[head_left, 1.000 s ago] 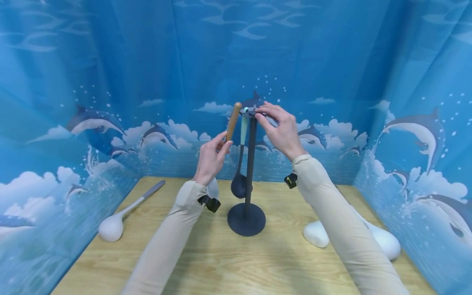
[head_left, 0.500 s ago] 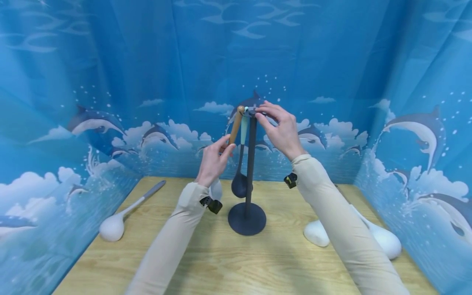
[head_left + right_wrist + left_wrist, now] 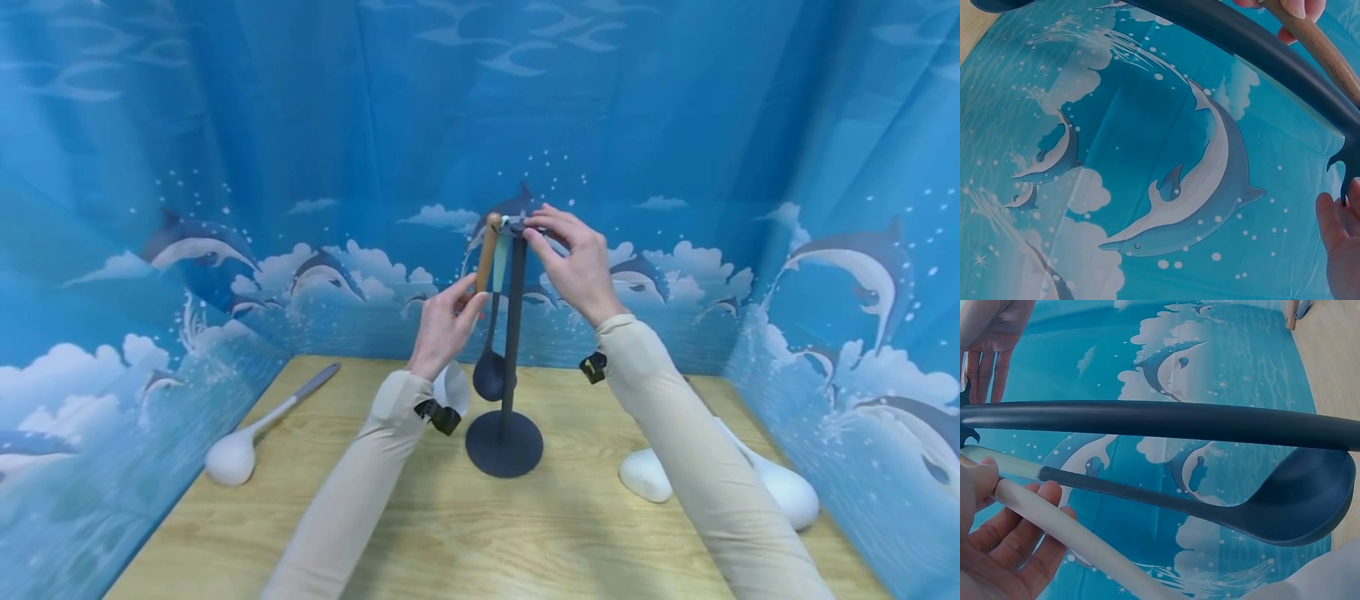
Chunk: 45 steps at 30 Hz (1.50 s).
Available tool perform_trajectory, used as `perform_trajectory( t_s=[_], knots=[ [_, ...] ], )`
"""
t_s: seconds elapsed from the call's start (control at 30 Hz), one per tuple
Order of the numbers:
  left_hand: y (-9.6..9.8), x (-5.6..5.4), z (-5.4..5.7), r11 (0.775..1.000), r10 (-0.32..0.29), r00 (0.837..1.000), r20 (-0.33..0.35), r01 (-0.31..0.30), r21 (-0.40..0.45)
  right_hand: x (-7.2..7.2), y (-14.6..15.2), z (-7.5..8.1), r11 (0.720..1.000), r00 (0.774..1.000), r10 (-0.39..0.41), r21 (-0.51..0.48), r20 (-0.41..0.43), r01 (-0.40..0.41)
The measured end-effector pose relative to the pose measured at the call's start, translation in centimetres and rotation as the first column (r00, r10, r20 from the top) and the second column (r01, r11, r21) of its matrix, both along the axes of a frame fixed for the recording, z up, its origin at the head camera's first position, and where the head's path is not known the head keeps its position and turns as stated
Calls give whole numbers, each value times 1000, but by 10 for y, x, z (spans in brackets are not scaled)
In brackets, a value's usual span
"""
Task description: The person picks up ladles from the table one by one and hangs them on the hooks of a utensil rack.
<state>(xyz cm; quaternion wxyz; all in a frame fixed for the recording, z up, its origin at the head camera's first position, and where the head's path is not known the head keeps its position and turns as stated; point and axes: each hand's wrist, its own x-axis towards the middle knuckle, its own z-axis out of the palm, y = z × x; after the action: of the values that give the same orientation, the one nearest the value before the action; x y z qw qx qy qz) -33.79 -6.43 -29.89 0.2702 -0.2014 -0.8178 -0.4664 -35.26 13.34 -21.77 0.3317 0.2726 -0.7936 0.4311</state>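
My left hand (image 3: 446,329) pinches a white ladle by its lower handle; the wooden upper handle (image 3: 487,254) leans at the top of a black utensil stand (image 3: 513,317). Its white bowl (image 3: 453,387) shows partly behind my left wrist. In the left wrist view, the ladle's white shaft (image 3: 1079,534) passes the fingers. A black ladle (image 3: 491,375) with a mint handle hangs from the stand, just beside the wooden handle. My right hand (image 3: 577,262) holds the stand's top by a hook (image 3: 1350,162), fingertips on it. Whether the wooden handle is on a hook cannot be made out.
A white ladle with a grey handle (image 3: 231,458) lies at the table's left. Two white-headed utensils lie at the right, one head (image 3: 645,475) left of my right sleeve and another (image 3: 787,496) beyond it. A dolphin-print curtain (image 3: 420,108) surrounds the wooden table (image 3: 480,533).
My left hand has moved slightly right, bringing the wooden handle's top from left of the stand's hooks to beside the mint handle. The right hand keeps its hold on the stand's top.
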Motion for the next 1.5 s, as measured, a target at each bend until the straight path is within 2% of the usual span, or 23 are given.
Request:
perform_trajectory(
  t_s=[0.4, 0.67, 0.9, 1.1, 1.3, 1.5],
  knots=[
    [2, 0, -1, 999, -35, 999, -10, 35, 21, -1, -2, 1, 1000, 1000, 4, -3, -29, -4],
    [4, 0, -1, 999, -35, 999, -12, 35, 17, -2, -1, 0, 1000, 1000, 22, -20, -10, -22],
    [2, 1, -8, 999, -34, 999, 20, 35, -5, -1, -1, 0, 999, 1000, 30, -13, -2, -30],
    [1, 2, -9, 999, -45, 999, 29, 45, -7, 1, -1, -1, 999, 999, 39, -15, -6, -39],
    [-2, 3, -14, 999, -36, 997, 73, 38, -31, 2, 0, -4, 999, 999, 32, -11, -6, -32],
    [-3, 3, -18, 998, -43, 996, 84, 46, -37, 2, 2, -6, 1000, 999, 22, -3, -44, -23]
  ],
)
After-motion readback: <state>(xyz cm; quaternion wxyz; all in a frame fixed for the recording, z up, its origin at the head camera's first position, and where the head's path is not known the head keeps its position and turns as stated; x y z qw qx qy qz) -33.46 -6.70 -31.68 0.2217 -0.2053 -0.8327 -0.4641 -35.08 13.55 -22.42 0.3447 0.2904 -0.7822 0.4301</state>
